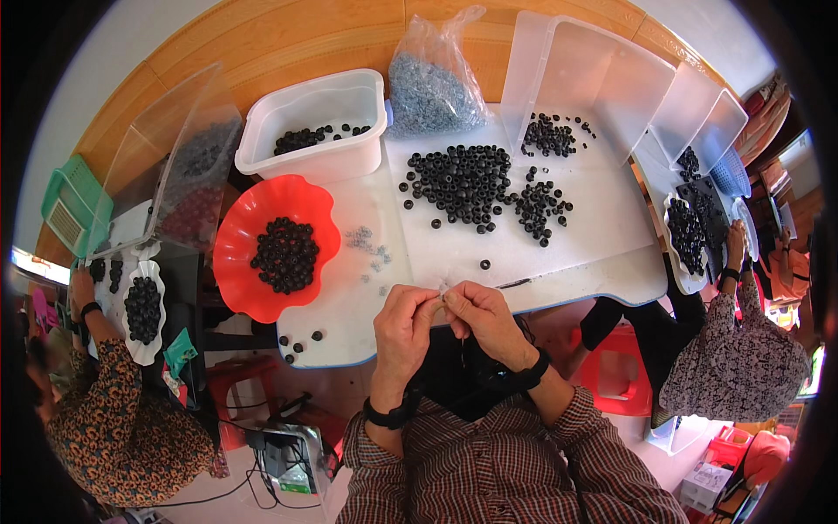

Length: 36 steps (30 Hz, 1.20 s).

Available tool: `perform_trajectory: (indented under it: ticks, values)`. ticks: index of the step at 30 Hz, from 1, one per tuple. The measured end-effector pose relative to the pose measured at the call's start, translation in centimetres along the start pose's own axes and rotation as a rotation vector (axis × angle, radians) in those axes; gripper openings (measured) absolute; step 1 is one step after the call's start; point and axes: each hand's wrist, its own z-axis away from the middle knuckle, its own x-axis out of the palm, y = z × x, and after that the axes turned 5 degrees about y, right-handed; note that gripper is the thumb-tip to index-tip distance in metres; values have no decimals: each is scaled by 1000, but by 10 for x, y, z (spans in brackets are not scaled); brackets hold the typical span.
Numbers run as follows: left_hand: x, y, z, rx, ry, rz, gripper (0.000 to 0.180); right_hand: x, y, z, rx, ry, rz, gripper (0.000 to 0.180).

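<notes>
At the near edge of the white counter (602, 262), the left hand (403, 327) and the right hand (480, 316) met fingertip to fingertip, each grip pinched nearly closed on 1 small pale part (444, 291) held between them; its exact shape was too small to tell. Just beyond the hands lay a loose pile of black rings (476, 183), with 1 stray ring nearer the fingers. To the left sat a red scalloped bowl (240, 253) holding more black rings, and a few small clear pieces (367, 244) were scattered beside it. Behind the bowl stood a white tub (314, 162); a clear bag of grey parts (432, 87) leaned next to it. 2 other people worked at either end.
</notes>
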Motion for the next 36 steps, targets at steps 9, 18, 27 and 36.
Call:
perform_trajectory:
  ticks: [9, 18, 27, 36]
  values:
    - [14, 0, 5, -279, 37, 129, 16, 12, -3, 4, -99, 105, 122, 19]
    - [21, -7, 6, -208, 107, 3, 20, 11, 0, -2, -579, 206, 671, 8]
    - [21, 4, -2, -457, 36, 100, 20, 9, 1, -6, -413, 182, 407, 12]
    - [25, -3, -1, -239, 111, 174, 12, 7, -13, -4, -21, 90, 162, 35]
